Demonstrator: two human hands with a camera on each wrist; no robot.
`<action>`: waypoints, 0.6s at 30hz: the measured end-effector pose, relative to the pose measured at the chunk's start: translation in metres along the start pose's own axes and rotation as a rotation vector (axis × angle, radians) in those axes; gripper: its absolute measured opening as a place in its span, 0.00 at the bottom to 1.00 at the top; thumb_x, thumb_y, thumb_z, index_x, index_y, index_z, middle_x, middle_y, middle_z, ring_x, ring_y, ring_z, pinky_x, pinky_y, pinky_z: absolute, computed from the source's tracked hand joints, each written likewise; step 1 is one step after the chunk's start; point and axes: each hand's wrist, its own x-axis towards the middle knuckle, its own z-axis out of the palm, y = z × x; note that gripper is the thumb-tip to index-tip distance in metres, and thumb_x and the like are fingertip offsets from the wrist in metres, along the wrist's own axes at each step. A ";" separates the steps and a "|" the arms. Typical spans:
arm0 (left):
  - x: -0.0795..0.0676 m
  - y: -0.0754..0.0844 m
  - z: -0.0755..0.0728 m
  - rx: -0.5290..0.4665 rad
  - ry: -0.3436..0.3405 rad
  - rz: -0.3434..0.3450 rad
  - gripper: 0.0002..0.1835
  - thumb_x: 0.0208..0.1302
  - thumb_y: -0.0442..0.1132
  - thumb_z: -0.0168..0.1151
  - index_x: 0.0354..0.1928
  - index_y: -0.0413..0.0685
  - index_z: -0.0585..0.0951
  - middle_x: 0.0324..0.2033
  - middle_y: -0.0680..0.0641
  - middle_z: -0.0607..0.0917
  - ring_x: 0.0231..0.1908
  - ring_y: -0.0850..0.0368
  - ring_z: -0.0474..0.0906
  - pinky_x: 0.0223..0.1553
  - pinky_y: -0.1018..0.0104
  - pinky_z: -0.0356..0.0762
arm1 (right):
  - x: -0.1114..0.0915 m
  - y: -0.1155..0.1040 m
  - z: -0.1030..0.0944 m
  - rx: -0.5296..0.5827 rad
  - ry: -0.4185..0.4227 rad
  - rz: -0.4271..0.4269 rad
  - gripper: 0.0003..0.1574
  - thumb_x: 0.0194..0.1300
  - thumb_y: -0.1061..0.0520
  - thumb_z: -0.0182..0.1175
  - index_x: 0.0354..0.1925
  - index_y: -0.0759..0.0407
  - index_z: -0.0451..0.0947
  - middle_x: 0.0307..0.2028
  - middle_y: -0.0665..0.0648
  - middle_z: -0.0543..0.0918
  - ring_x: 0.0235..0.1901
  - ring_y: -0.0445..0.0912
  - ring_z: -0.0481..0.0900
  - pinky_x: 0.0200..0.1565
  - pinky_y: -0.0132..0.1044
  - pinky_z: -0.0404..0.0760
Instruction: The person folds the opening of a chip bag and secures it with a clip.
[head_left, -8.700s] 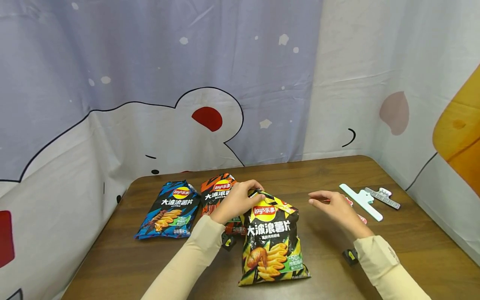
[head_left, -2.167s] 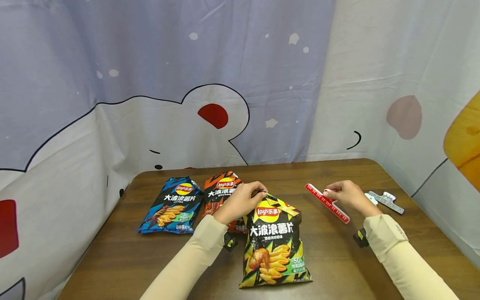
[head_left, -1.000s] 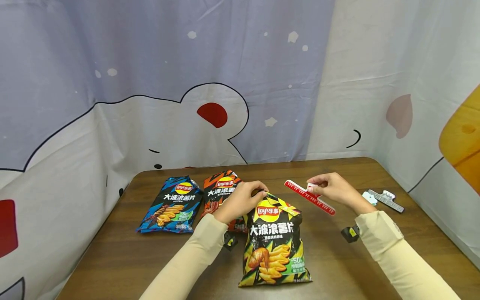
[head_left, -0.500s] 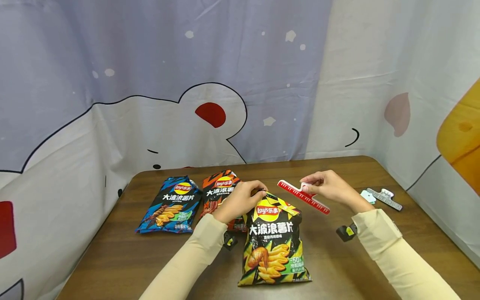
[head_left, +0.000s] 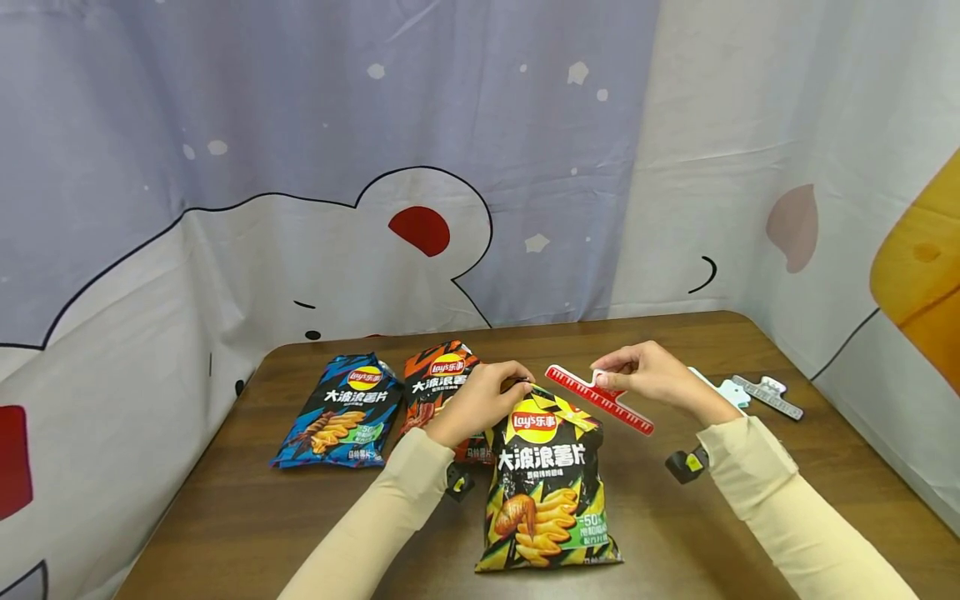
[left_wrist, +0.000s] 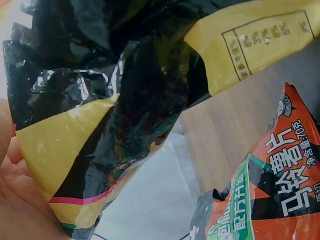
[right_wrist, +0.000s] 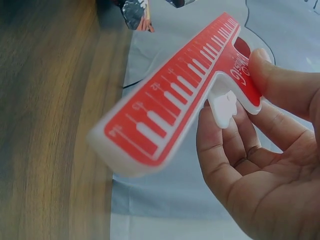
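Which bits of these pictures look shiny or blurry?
Head view: a pale sheen on the table near the bottom edge; left wrist view: white glints on the crinkled black-and-yellow chip bag; right wrist view: the red clip's near end looks soft.

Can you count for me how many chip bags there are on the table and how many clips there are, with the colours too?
Chip bags: 3 (blue bag, orange bag, black-and-yellow bag)
Clips: 3 (red clip, mint clip, grey clip)
Total: 6
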 end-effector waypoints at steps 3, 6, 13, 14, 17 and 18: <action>0.000 0.000 -0.001 -0.009 -0.001 -0.003 0.10 0.71 0.42 0.55 0.47 0.48 0.82 0.37 0.50 0.85 0.28 0.63 0.75 0.31 0.69 0.74 | 0.001 -0.002 0.001 0.015 -0.005 -0.005 0.22 0.63 0.55 0.65 0.49 0.69 0.80 0.34 0.57 0.87 0.32 0.43 0.83 0.37 0.36 0.82; -0.001 0.001 -0.001 -0.008 0.003 -0.009 0.11 0.71 0.42 0.55 0.47 0.48 0.82 0.37 0.51 0.85 0.27 0.63 0.75 0.30 0.69 0.73 | 0.001 -0.003 0.002 0.032 -0.009 -0.008 0.22 0.63 0.55 0.65 0.50 0.70 0.80 0.33 0.57 0.87 0.32 0.43 0.83 0.37 0.36 0.82; 0.000 -0.001 0.000 0.005 0.030 -0.017 0.10 0.69 0.43 0.57 0.46 0.49 0.82 0.35 0.52 0.85 0.22 0.64 0.70 0.26 0.71 0.70 | 0.002 -0.004 0.004 0.082 -0.031 -0.028 0.22 0.63 0.56 0.65 0.50 0.72 0.79 0.34 0.60 0.87 0.31 0.43 0.83 0.36 0.36 0.83; 0.001 -0.001 0.001 0.005 0.035 -0.017 0.10 0.69 0.43 0.58 0.46 0.49 0.82 0.34 0.52 0.85 0.21 0.64 0.69 0.26 0.71 0.69 | 0.003 -0.004 0.005 0.092 -0.037 -0.034 0.22 0.63 0.57 0.64 0.50 0.73 0.79 0.34 0.61 0.87 0.31 0.43 0.84 0.36 0.36 0.83; 0.001 -0.002 0.001 0.007 0.047 -0.019 0.09 0.69 0.44 0.58 0.45 0.49 0.82 0.33 0.53 0.84 0.19 0.64 0.67 0.25 0.71 0.67 | 0.003 -0.005 0.006 0.110 -0.053 -0.053 0.22 0.63 0.58 0.64 0.50 0.74 0.79 0.35 0.63 0.87 0.31 0.44 0.84 0.36 0.37 0.83; 0.001 -0.002 0.001 0.005 0.049 -0.018 0.09 0.69 0.44 0.59 0.45 0.49 0.82 0.32 0.53 0.84 0.18 0.64 0.66 0.25 0.71 0.67 | 0.003 -0.005 0.006 0.112 -0.055 -0.053 0.22 0.63 0.58 0.64 0.50 0.74 0.79 0.35 0.63 0.87 0.30 0.44 0.84 0.36 0.37 0.83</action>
